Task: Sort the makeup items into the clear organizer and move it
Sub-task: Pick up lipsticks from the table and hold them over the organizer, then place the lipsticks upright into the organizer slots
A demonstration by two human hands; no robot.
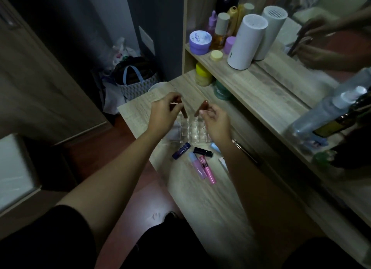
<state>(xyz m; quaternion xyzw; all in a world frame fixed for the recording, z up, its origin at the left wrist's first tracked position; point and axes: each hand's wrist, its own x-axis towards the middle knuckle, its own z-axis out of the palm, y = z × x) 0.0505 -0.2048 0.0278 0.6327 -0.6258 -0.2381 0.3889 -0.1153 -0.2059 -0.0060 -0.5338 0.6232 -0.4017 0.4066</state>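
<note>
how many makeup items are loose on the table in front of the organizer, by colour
Dark blue: 1, the Nivea stick
Black: 1, the black tube
Pink: 2, the pink bottle with a pale blue cap and the pink tube
Total: 4, not counting the pieces partly hidden by the right arm.

Both hands, left hand and right hand, each pinch 1 brown lipstick tube above the clear acrylic compartmented organizer near the wooden worktop's far-left corner.

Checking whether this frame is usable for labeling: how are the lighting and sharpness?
Head view: dim overall, corners darkened, wide-angle bending the shelf edges; the right side near the spray bottle is smeared, while the clear organizer and both hands stay fairly readable.
</note>
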